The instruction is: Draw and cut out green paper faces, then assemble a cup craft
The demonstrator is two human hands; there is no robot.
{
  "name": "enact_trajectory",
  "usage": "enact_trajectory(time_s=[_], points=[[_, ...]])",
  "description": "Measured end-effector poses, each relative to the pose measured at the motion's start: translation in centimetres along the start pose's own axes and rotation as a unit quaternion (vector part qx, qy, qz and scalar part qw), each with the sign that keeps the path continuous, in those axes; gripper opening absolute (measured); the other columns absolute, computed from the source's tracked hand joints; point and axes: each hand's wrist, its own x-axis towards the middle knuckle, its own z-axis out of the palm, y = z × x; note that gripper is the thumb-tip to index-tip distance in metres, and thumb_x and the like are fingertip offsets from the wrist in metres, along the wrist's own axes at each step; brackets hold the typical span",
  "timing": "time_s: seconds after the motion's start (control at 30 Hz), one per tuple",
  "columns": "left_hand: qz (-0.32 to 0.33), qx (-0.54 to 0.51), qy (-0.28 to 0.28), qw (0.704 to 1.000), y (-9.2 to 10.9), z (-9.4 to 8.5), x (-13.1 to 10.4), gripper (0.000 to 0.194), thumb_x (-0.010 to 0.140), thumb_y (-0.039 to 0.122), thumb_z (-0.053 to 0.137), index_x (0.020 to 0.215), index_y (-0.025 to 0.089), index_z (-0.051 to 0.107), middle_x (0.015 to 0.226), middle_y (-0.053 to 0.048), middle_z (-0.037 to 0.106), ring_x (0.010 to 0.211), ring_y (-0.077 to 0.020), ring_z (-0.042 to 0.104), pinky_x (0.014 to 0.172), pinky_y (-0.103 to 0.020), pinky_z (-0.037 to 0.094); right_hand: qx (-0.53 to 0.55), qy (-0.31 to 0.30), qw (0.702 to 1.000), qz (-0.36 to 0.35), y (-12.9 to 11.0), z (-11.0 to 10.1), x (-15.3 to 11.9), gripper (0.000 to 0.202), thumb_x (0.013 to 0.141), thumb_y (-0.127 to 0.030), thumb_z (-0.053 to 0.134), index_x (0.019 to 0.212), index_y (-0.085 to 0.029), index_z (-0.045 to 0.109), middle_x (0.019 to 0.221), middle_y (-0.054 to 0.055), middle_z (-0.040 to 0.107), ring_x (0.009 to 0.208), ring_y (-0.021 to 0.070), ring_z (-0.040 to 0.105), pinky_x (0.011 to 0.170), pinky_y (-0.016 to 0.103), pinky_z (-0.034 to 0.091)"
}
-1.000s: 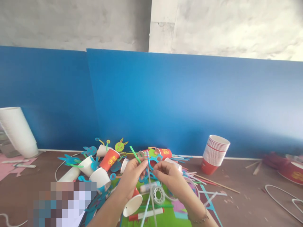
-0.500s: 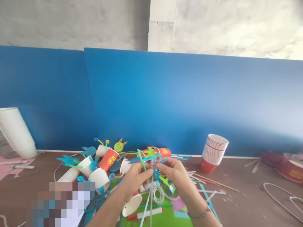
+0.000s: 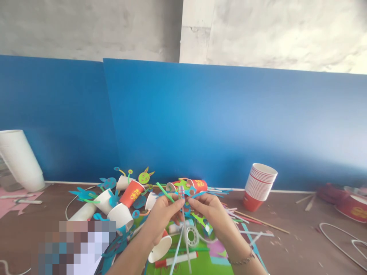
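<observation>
Near the middle of the view, my left hand [image 3: 168, 214] is closed on a woven bundle of straws [image 3: 181, 192], with a green straw [image 3: 164, 191] sticking out up and left. Two pale straws [image 3: 187, 244] hang down from the bundle towards the bottom edge. My right hand [image 3: 210, 212] pinches a blue straw [image 3: 199, 194] just right of the bundle, its fingertips close to my left hand's. Below the hands are a clear tape roll [image 3: 192, 236], a red-capped white marker [image 3: 179, 259] and a white cup [image 3: 160, 248] lying on its side.
Paper cups with cut-out figures [image 3: 132, 193] lie at the left. A red and white cup stack [image 3: 260, 187] stands right, near loose sticks [image 3: 262, 221]. A white cup stack [image 3: 21, 160] leans far left. Behind is a blue panel [image 3: 200, 122]; a pixelated patch covers the lower left.
The woven bundle and green straw have shifted slightly left and up with my left hand. The lower end of one hanging straw has swung right. My right hand has barely moved.
</observation>
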Motion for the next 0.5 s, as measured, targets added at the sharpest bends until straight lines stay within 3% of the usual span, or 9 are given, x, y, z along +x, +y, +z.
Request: enact_trajectory(time_s=[0.13, 0.37, 0.5], points=[[-0.002, 0.017, -0.021, 1.000, 0.06, -0.13, -0.02, 0.037, 0.064, 0.047, 0.074, 0.072, 0.013, 0.062, 0.057, 0.000, 0.063, 0.040, -0.0059, 0.047, 0.038, -0.017, 0.035, 0.038, -0.011, 0.999, -0.001, 0.05, -0.36, -0.01, 0.034, 0.067, -0.048, 0.074, 0.063, -0.014, 0.068, 0.049, -0.002, 0.057, 0.045, 0.0068, 0.041, 0.046, 0.022, 0.028], [-0.045, 0.015, -0.095, 0.994, 0.32, -0.39, -0.35, 0.036, 0.061, 0.045, 0.077, 0.069, 0.013, 0.062, 0.055, -0.001, 0.064, 0.040, -0.0053, 0.047, 0.041, -0.017, 0.035, 0.011, -0.033, 0.999, 0.014, 0.44, -0.72, 0.13, 0.042, 0.066, -0.053, 0.071, 0.055, -0.014, 0.062, 0.040, -0.004, 0.048, 0.037, 0.0053, 0.036, 0.040, 0.021, 0.024], [-0.050, -0.007, -0.070, 0.996, 0.04, -0.35, -0.29, 0.036, 0.060, 0.045, 0.078, 0.069, 0.015, 0.059, 0.052, 0.000, 0.063, 0.040, -0.0069, 0.049, 0.040, -0.018, 0.036, 0.017, -0.011, 1.000, 0.018, 0.21, -0.36, -0.03, 0.040, 0.069, -0.055, 0.068, 0.066, -0.016, 0.060, 0.045, -0.005, 0.049, 0.040, 0.0064, 0.039, 0.041, 0.021, 0.024]])
